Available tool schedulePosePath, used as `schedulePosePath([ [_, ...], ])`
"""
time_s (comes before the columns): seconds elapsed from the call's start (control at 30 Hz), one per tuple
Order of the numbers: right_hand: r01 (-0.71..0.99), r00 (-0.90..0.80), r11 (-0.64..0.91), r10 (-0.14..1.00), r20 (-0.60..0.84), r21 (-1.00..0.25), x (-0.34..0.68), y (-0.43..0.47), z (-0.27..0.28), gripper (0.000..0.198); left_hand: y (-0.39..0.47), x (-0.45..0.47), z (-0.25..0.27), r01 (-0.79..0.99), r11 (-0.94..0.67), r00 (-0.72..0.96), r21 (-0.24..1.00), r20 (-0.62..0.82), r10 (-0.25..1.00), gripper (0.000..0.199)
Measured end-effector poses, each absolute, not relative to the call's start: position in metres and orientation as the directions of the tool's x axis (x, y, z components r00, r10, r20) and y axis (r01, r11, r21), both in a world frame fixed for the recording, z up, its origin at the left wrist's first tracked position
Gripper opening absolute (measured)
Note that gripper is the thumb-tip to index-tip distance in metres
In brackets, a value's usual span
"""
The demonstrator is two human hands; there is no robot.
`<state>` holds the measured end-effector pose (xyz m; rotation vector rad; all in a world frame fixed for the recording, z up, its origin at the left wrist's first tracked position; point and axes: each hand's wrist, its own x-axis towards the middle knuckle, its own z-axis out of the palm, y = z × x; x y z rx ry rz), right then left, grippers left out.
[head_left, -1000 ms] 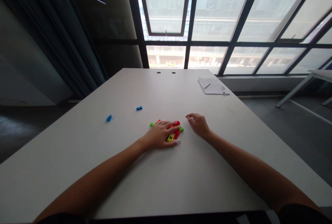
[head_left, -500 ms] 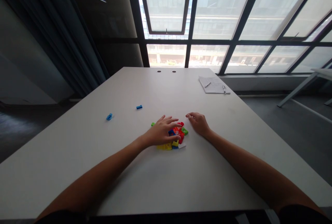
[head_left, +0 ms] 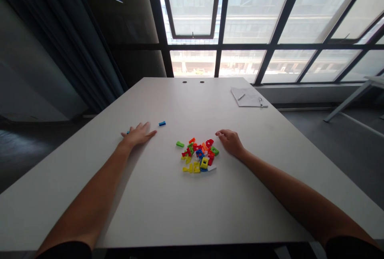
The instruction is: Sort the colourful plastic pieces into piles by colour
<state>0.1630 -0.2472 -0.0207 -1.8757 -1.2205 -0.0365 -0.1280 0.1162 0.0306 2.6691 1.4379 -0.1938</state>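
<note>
On the left of the white table, my left hand (head_left: pixel 137 135) lies low with its fingers spread. It partly covers a small blue plastic piece (head_left: pixel 128 132), which shows between the fingers. A second blue piece (head_left: pixel 162 123) sits just to the right of that hand. In the middle is a loose pile of small plastic pieces (head_left: pixel 199 154) in red, orange, green, yellow, blue and white. Beside the pile's right edge rests my right hand (head_left: pixel 230 142), fingers curled in, with nothing visible in them.
Paper sheets (head_left: pixel 248 98) with pens on them lie near the table's far right edge. Two round holes are set in the far end of the white table (head_left: pixel 168 95). Windows stand beyond it, a dark curtain (head_left: pixel 72 35) hangs at the left, and another table (head_left: pixel 357 95) is at the right.
My left hand has moved left from above the pile to the farther blue piece, uncovering the pile. My right hand has stayed in place.
</note>
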Motion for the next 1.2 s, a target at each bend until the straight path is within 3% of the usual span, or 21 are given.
schedulePosePath([
  [0.2, 0.754, 0.517, -0.147, 0.734, 0.441, -0.640, 0.164, -0.249, -0.020, 0.029, 0.101, -0.101, 0.011, 0.702, -0.700, 0.707, 0.132, -0.009, 0.707, 0.090],
  [0.37, 0.760, 0.508, -0.140, 0.736, 0.447, -0.634, 0.164, -0.249, -0.021, 0.030, 0.080, -0.081, 0.018, 0.411, -0.888, 0.910, 0.205, -0.031, 0.413, 0.080],
  [0.5, 0.765, 0.504, -0.142, 0.740, 0.446, -0.629, 0.164, -0.248, -0.021, 0.027, 0.057, -0.078, 0.040, 0.244, -0.916, 0.970, 0.319, -0.067, 0.235, 0.075],
  [0.67, 0.773, 0.495, -0.140, 0.743, 0.451, -0.618, 0.163, -0.247, -0.022, 0.025, 0.020, -0.077, 0.060, 0.234, -0.900, 0.960, 0.369, -0.236, 0.152, 0.074],
  [0.8, 0.782, 0.482, -0.133, 0.749, 0.455, -0.609, 0.163, -0.247, -0.022, 0.025, -0.008, -0.076, 0.073, 0.270, -0.890, 0.936, 0.368, -0.316, 0.153, 0.079],
  [1.0, 0.798, 0.443, -0.123, 0.783, 0.437, -0.590, 0.162, -0.248, -0.021, 0.020, -0.031, -0.075, 0.083, 0.270, -0.861, 0.932, 0.431, -0.340, 0.122, 0.088],
  [1.2, 0.809, 0.327, -0.002, 0.831, 0.449, -0.587, 0.159, -0.251, -0.018, 0.023, -0.034, -0.073, 0.081, 0.234, -0.763, 0.946, 0.603, -0.321, 0.036, 0.077],
])
